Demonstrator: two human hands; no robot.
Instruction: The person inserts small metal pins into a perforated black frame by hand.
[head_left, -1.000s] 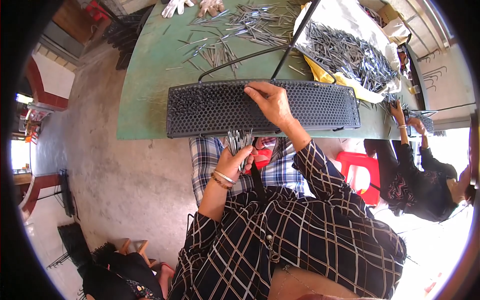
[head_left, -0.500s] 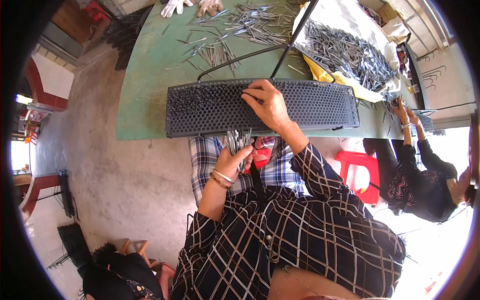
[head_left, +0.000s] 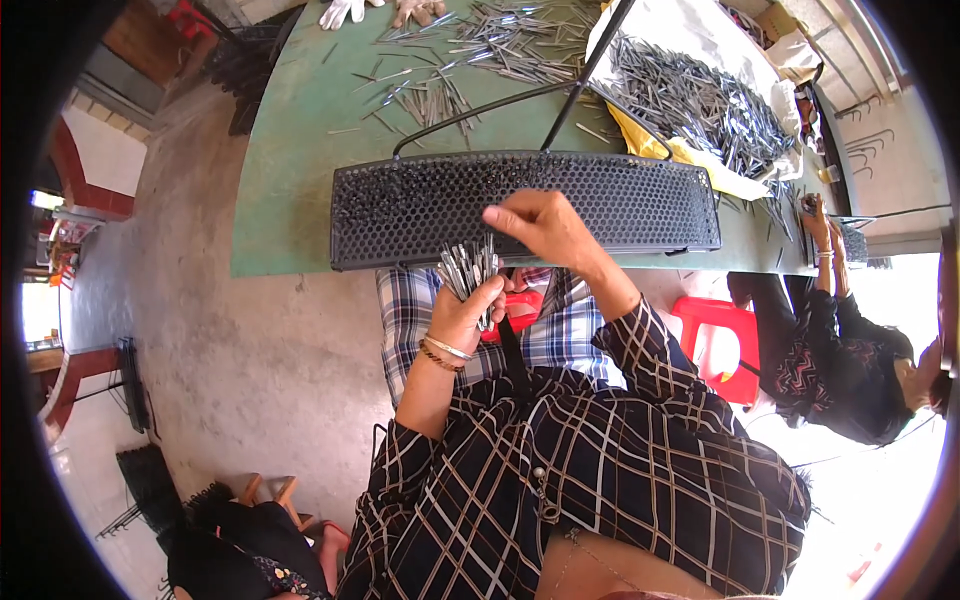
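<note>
My left hand is closed round an upright bunch of thin metal rods, their tips fanned out just below the near edge of a long black perforated rack. The rack lies at the table's front edge, full of rows of small round holes; darker, filled-looking holes show toward its left part. Over the rack's middle front is my right hand, just right of and above the bunch. Its thumb points left, apart from the curled fingers, and I see nothing between them. The other fingertips are partly hidden.
Black bars rise from the rack's back. Loose rods lie on the green table, with a large heap on white and yellow sheeting. White gloves lie at the far edge. A co-worker works at right near a red stool.
My right hand has come off the rack's upper holes and moved down toward the bunch, its thumb now stretched out. My left hand stays nearly still with the rods.
</note>
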